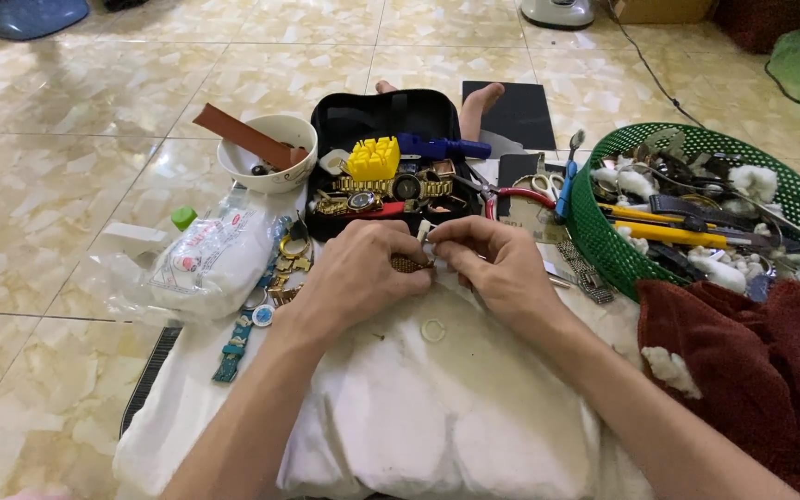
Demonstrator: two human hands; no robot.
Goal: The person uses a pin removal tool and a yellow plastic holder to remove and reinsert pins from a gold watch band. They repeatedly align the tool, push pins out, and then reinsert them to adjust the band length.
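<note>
My left hand (361, 270) and my right hand (491, 267) meet over a white cloth (418, 407) spread on the floor. The left hand pinches a small watch with a gold mesh band (408, 265). The right hand's fingertips press on the same piece, near a small pale part at its top; whether they hold a tool is hidden. Just beyond the hands lies an open black case (383, 118) with gold watches (372, 188), a yellow block (373, 157) and a blue tool (439, 146).
A green mesh basket (604, 243) of tools and cotton stands at the right, above a dark red towel (756, 361). A white bowl (267, 167) with a brown strap and a plastic bag (204, 264) lie left. Loose watches (281, 268), red-handled pliers (509, 193) and scissors surround the cloth.
</note>
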